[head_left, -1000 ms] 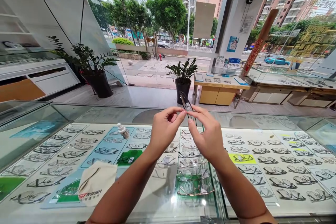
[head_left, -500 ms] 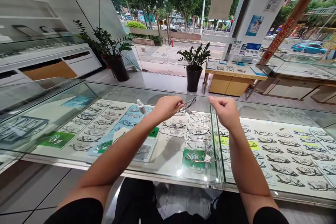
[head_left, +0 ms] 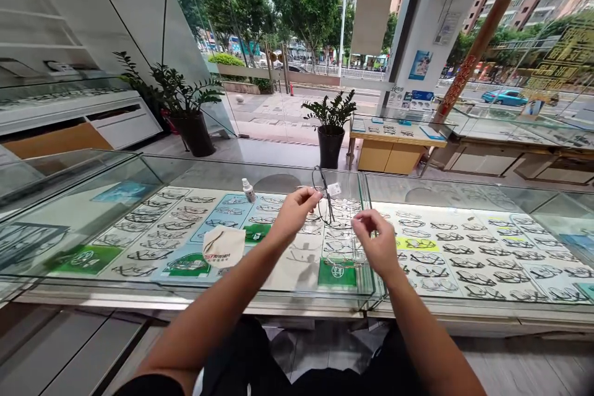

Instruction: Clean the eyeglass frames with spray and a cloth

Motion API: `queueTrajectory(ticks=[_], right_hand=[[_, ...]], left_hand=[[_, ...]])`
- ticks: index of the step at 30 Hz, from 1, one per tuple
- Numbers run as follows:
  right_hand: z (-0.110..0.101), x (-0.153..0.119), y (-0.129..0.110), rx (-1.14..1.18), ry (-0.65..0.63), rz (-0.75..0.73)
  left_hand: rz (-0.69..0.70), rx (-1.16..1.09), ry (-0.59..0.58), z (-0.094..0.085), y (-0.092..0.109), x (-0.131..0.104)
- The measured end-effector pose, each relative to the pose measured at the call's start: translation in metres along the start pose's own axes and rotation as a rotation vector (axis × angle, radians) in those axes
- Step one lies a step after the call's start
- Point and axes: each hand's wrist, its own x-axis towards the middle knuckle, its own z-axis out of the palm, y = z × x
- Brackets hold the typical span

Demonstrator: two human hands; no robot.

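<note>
My left hand pinches a pair of glasses with thin dark frames between thumb and forefinger. The glasses are raised over the glass counter, turned on end, a temple slanting downward. A small white tag hangs from them. To their right is my right hand, thumb and fingertips brought together in a pinch; whether anything thin is between them I cannot make out. Left of my left hand, a cream cloth with printed lettering and a white spray bottle rest on the counter top.
Beneath the glass of the display counter lie rows of glasses, some on green cards. A second glass case adjoins on the right. Beyond the counter stand potted plants and a small wooden display table.
The glasses have swung upright, and their tag now shows. My right hand has moved lower and closer to them, its fist loosening into a pinch. The view has shifted, and the cloth is uncovered.
</note>
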Motion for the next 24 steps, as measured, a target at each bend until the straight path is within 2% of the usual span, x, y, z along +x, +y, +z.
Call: queueTrajectory(ticks=[3, 7, 10, 13, 15, 18, 20, 22, 24], right_hand=[[0.018, -0.026, -0.016, 0.154, 0.021, 0.104], [0.031, -0.047, -0.019, 0.428, -0.163, 0.378], [0.040, -0.056, -0.017, 0.563, -0.175, 0.472], [0.040, -0.060, -0.016, 0.570, -0.167, 0.492], [0.031, -0.058, -0.017, 0.475, -0.099, 0.425], [0.005, -0.048, -0.024, 0.276, 0.138, 0.200], [-0.013, -0.038, -0.032, 0.186, 0.109, 0.048], [-0.024, -0.027, -0.041, 0.066, -0.012, -0.124], [-0.028, -0.018, -0.048, 0.031, -0.149, -0.222]], left_hand=[[0.020, -0.203, 0.110, 0.018, 0.003, -0.033], [0.077, -0.273, 0.226, 0.032, 0.006, -0.064], [0.090, -0.291, 0.230, 0.038, 0.008, -0.076], [0.119, -0.280, 0.197, 0.040, 0.009, -0.082], [0.156, -0.223, 0.177, 0.036, 0.010, -0.084], [0.195, -0.038, 0.068, 0.024, 0.015, -0.086], [0.187, 0.108, -0.073, 0.015, 0.022, -0.088], [0.163, 0.207, -0.220, 0.008, 0.031, -0.090], [0.140, 0.258, -0.333, 0.003, 0.040, -0.093]])
